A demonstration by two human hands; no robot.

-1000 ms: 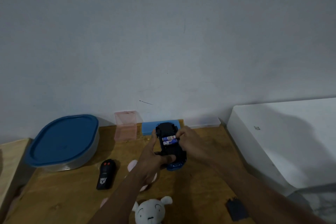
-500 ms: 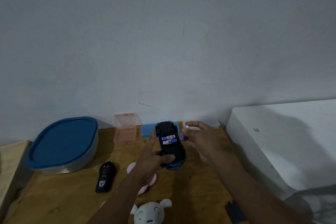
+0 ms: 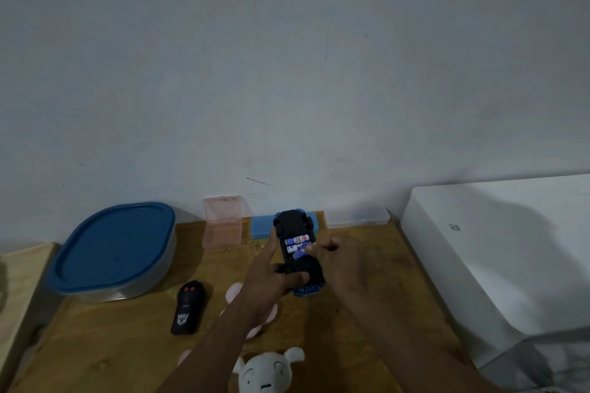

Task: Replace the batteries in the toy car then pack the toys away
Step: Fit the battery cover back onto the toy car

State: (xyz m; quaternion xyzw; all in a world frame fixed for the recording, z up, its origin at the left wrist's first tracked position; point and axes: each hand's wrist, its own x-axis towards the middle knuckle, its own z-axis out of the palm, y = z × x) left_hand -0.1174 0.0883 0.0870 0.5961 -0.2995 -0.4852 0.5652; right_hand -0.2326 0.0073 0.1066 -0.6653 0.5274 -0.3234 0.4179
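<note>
Black toy car [image 3: 292,223] gripped by left hand [image 3: 271,279], right hand [image 3: 343,265] pinching battery [image 3: 300,254], labels [image 3: 297,239] unreadable.

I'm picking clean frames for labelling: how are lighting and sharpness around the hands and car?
Head view: dim, flat light, no glare; the upturned black toy car, held by the left hand, loses detail in the gloom; the small blue battery pinched by the right hand is motion-smeared; a soft shadow lies across the white box.
</note>
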